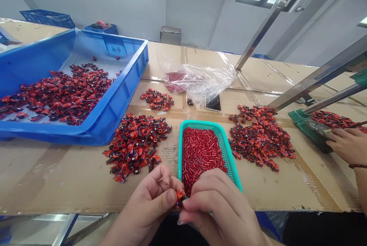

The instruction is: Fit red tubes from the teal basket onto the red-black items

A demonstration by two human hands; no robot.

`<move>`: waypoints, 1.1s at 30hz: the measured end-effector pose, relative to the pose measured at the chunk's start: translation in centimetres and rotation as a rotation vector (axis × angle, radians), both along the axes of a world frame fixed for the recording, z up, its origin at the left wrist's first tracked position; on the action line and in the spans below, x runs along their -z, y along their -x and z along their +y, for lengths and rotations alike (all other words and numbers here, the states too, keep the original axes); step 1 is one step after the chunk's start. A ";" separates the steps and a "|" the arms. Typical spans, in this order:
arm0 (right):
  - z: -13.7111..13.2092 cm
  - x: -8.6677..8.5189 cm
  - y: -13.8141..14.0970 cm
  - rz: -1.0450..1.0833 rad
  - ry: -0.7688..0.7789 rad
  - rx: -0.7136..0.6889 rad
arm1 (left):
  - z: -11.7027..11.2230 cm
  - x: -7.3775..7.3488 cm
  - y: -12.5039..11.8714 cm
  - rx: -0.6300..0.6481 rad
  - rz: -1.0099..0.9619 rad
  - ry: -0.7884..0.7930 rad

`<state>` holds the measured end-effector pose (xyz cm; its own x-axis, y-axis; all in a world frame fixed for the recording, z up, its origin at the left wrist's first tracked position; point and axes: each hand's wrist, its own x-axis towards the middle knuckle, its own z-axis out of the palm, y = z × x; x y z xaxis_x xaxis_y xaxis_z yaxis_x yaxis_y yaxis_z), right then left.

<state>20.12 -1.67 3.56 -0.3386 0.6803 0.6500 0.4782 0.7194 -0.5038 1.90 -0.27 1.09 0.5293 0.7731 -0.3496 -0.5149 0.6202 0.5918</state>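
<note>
While both hands met at the near end of the teal basket [198, 125], a small red-and-black part [179, 198] sat between them, the left hand [149, 207] and the right hand [218, 209] each clamped on it by the fingertips. One heap of like parts [134, 144] lay left of the basket, another heap [260, 139] right of it, and a blue crate [120, 97] farther left.

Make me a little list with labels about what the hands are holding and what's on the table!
left hand: pinches a small red-and-black piece in its fingertips
right hand: pinches the same piece
teal basket: just past the hands, full of red tubes
left pile: red-and-black pieces on the cardboard table
right pile: same pieces, other side of the basket
blue crate: far left, more pieces inside
co-worker's hand: right edge, by a green tray
</note>
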 end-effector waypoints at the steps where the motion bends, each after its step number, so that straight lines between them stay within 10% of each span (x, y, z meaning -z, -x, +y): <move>1: -0.1 0.2 0.1 -0.026 -0.032 0.015 | 0.0 0.0 0.0 -0.009 0.030 -0.021; 19: -0.4 1.5 0.2 -0.068 0.041 -0.051 | -1.2 0.3 0.9 0.148 0.230 -0.223; 23: 0.1 2.5 -2.0 -0.103 0.117 0.079 | 0.3 0.8 1.5 0.047 0.616 -0.731; 27: 2.7 5.0 -9.1 -0.359 0.048 0.574 | 3.3 2.6 3.3 -0.091 1.358 -1.478; 33: 6.1 8.5 -17.5 -0.441 0.023 0.807 | 6.0 5.1 4.4 0.000 1.618 -1.737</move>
<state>37.59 4.46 -4.96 0.0305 0.8292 0.5581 0.9831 0.0758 -0.1664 -2.54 5.77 -4.06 0.6043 0.6926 0.3939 0.7081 -0.6935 0.1331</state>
